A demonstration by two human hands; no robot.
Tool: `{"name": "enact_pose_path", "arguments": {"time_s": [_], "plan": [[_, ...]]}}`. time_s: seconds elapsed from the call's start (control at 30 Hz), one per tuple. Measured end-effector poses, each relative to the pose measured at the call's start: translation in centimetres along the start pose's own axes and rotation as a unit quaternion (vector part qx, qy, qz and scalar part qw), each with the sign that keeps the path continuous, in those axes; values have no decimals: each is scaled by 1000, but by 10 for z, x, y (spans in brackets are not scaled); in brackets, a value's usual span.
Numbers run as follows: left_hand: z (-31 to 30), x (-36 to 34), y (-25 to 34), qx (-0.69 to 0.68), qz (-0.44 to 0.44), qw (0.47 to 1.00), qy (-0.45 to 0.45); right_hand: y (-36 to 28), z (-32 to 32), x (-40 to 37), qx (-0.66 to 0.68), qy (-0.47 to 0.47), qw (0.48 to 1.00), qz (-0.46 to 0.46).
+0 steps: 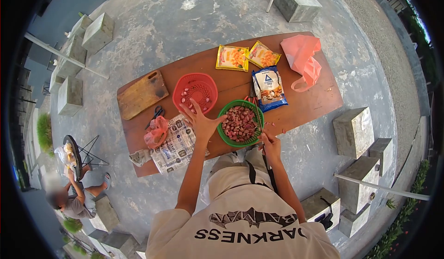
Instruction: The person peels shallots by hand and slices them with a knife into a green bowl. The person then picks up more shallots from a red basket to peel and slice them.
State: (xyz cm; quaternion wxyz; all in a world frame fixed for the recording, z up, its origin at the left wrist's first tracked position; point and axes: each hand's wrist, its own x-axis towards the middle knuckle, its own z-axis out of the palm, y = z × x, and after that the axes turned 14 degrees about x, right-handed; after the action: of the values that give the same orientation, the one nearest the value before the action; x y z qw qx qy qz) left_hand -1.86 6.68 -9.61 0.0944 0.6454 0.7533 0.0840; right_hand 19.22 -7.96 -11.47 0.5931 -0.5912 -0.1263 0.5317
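Observation:
My left hand (201, 120) is raised with its fingers spread, between the red basket (209, 79) and the green basket (230, 141). A few shallots lie in the red basket; the green one is filled with small reddish shallots (239, 122). At the green basket's right edge, my right hand (271, 146) is closed round a knife (259, 115), whose thin blade points away from me along the rim. The knife's handle is mostly hidden by my fingers. Nothing shows between the fingers of my left hand.
On the wooden table (305, 106) are a cutting board (142, 94), scissors (157, 112), newspaper (175, 144), a small red bag (157, 132), yellow packets (232, 57), a blue-white packet (269, 88) and a pink bag (303, 57). Another person (78, 196) sits at lower left.

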Motion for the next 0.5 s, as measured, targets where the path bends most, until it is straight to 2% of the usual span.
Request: {"name": "enact_pose_path", "arguments": {"time_s": [0.07,0.1,0.17,0.2,0.27,0.3,0.37,0.4,0.47,0.5], "plan": [[18,-20,3,38,81,993,-82,-2,2,-3,-12,6,1000,16],[20,-33,10,39,78,992,-91,0,0,-5,-24,10,999,30],[21,-50,27,56,143,983,-98,3,-4,-5,-21,17,998,50],[49,-57,20,56,136,983,-110,8,-10,-6,-14,22,997,69],[119,-67,1,-117,270,934,-204,20,-21,-2,-30,27,996,76],[125,-69,1,-114,262,934,-215,22,-24,-3,-23,42,996,80],[139,-71,9,-109,203,957,-173,28,-30,0,-30,60,995,74],[139,-66,14,-104,200,957,-181,30,-32,2,-28,62,994,83],[136,-54,24,-113,124,967,-190,32,-35,6,-41,67,994,80],[142,-51,25,-105,122,967,-198,36,-35,7,-37,70,993,90]]}}
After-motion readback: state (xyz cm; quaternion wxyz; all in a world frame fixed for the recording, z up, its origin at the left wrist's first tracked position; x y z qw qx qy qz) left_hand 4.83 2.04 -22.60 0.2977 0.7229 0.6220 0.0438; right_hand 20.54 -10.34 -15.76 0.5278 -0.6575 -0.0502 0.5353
